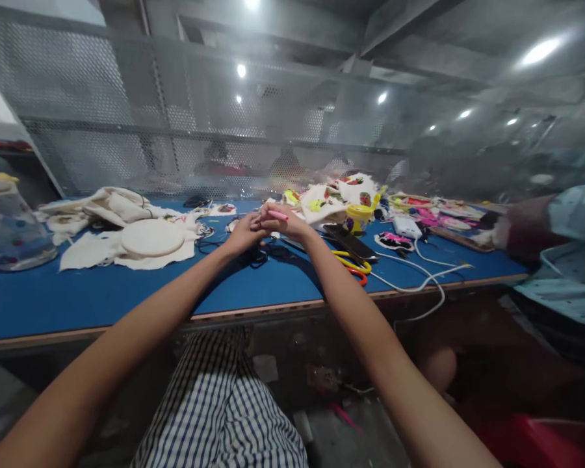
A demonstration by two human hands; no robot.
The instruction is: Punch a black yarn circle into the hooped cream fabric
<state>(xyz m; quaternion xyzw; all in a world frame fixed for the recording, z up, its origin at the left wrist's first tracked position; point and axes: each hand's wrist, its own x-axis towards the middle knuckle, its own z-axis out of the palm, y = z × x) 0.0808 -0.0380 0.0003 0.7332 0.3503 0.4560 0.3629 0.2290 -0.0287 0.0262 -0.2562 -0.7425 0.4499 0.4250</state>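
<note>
Both my hands meet over the far part of the blue table, above a tangle of black thread (258,258). My right hand (292,224) is closed, with a slim pink pen-like tool (278,215) lying across its fingers. Its fingertips touch or overlap those of my left hand (245,235). The left fingers are bent together, and whatever is between them is too small to make out. To the left, a round embroidery hoop (153,237) with cream cloth stretched in it lies flat. Behind my right hand is a pile of cream cloth (316,200) with colourful patches.
A clear bottle (12,224) stands far left. Right of my hands are a yellow tub (358,220), a dark phone (351,243), yellow and orange scissor handles (353,262), a white power bank (407,227) and a trailing white cable (431,278). A person's sleeve (572,260) is at right.
</note>
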